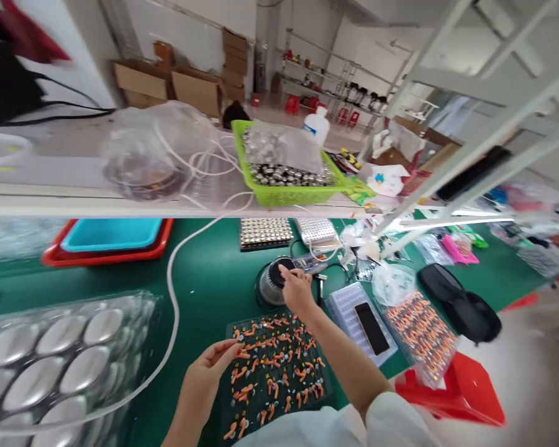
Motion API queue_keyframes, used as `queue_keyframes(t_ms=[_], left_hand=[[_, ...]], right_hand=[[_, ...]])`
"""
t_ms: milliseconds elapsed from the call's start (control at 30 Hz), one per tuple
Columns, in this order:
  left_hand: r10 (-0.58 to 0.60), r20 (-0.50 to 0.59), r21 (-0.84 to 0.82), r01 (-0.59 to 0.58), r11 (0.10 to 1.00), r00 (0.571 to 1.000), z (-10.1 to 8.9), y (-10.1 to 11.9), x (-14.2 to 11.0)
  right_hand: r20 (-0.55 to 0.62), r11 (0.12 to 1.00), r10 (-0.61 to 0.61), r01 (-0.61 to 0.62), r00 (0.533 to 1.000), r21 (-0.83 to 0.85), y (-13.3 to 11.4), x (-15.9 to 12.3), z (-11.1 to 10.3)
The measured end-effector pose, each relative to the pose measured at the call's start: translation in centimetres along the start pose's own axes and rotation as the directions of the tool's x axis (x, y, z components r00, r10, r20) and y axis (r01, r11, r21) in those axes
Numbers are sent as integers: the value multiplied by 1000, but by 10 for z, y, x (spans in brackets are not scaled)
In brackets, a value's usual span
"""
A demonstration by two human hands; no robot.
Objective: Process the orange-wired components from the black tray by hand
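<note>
Tray: one dark, flat, four-sided tray [255,406] on the green worktop [209,273], directly before the person, between the forearms.
Orange pieces: small, curved orange pieces [245,392], laid in loose rows on the tray; too many and too small to count surely.
Container: one grey, see-through cylindrical container [271,292] with a round black top, upright just beyond the tray's far edge.
Left hand: one left hand [205,372], at the tray's left edge, thumb and forefinger brought close together beside the nearest orange pieces; cannot tell whether a piece is held.
Right hand: one right hand [299,290], at the container's black top, fingers bunched narrow; cannot tell whether anything is between them.
Bearing: orange pieces lie to the right of the left hand's fingertips, which are nearer; many have their long axis slanting across the tray. Container nearer the right hand.
Right-hand side: one black phone [371,328] on one pale ribbed plastic tray [342,305]; one clear bagged sheet of orange parts [422,332]; one black two-lobed case [461,304].
Left-hand side: one stack of clear plastic trays with silver ovals [105,328].
Shelf: one lime-green plastic basket [302,197]; one white bottle [317,126].
</note>
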State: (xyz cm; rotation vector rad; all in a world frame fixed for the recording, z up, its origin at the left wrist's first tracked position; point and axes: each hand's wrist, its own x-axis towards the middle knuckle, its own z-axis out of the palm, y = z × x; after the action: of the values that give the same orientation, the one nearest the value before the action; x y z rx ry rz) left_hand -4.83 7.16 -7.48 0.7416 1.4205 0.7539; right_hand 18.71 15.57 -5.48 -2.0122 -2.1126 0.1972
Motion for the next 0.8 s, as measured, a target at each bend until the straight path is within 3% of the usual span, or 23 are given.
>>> queue_keyframes(t_ms=[67,167,267,333,400,567,800], left_hand=[[6,-2,-1,-6,1000,1000,4,2,-2],[47,28,-38,-46,998,999,14,7,-19],[113,64,-82,-108,991,992,29,18,-46],[167,75,-127,-157,979,983,39,26,-61],[224,88,-140,-211,967,971,47,31,-74],[417,76,-53,-414,909,906,52,22,-100],[540,70,102,-545,833,839,54,17,-121]], right_hand=[[-87,953,14,13,996,302,-9,-27,-10],[-64,677,81,-8,995,736,-28,-81,-24],[80,338,179,-138,981,931,-43,-129,-40],[133,215,191,-174,973,961,-50,-148,-51],[133,211,142,-161,981,964,-58,-157,-62],[93,365,97,-122,991,923,-73,-171,-78],[93,357,154,-144,984,923,-71,-184,-73]])
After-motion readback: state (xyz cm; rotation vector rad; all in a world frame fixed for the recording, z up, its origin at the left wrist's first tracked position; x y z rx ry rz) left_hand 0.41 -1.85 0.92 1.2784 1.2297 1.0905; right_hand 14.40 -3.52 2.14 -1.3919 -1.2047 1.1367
